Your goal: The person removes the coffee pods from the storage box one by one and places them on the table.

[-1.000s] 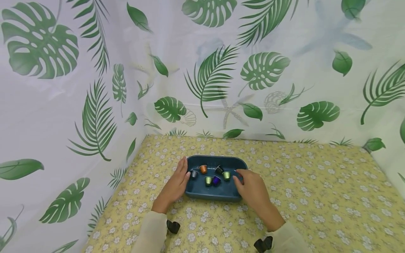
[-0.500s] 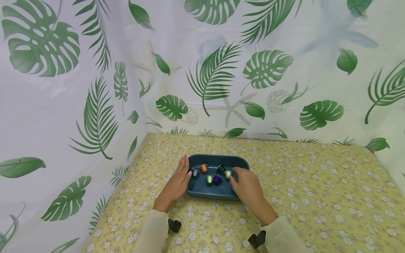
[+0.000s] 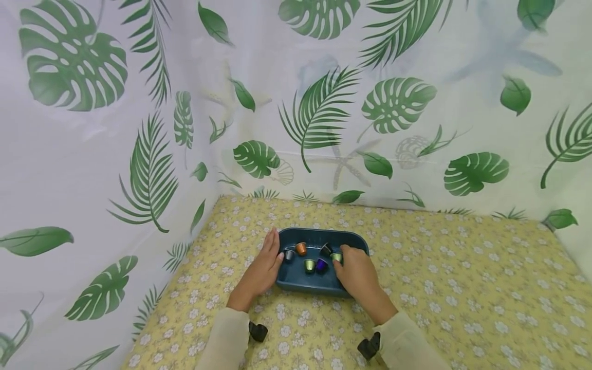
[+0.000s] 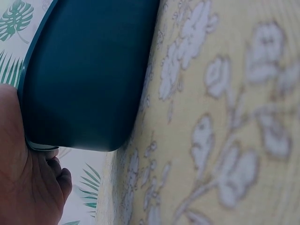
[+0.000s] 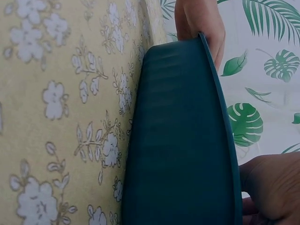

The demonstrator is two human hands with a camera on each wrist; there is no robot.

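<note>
In the head view a dark teal plastic tray point(image 3: 314, 288) with a raised rim lies on the tablecloth. My left hand point(image 3: 261, 270) holds its left end, thumb over the rim and fingers along the outside. My right hand point(image 3: 361, 270) reaches over the right end, thumb and index finger pinching a green coffee capsule point(image 3: 337, 256). Further capsules lie inside: grey point(image 3: 289, 255) beside my left thumb, orange point(image 3: 301, 249), black point(image 3: 326, 249), light green point(image 3: 309, 266) and purple point(image 3: 321, 265). Both wrist views show the tray's outer wall point(image 5: 183, 131), which hides the capsules.
A yellow tablecloth point(image 3: 439, 277) with white flowers covers the table. White sheets point(image 3: 194, 128) printed with green leaves stand behind and on the left. A small black device point(image 3: 258, 331) sits at each cuff.
My right hand has moved left from the tray's right end to the green capsule, its thumb and index finger closing around it. My left hand stays at the tray's left end.
</note>
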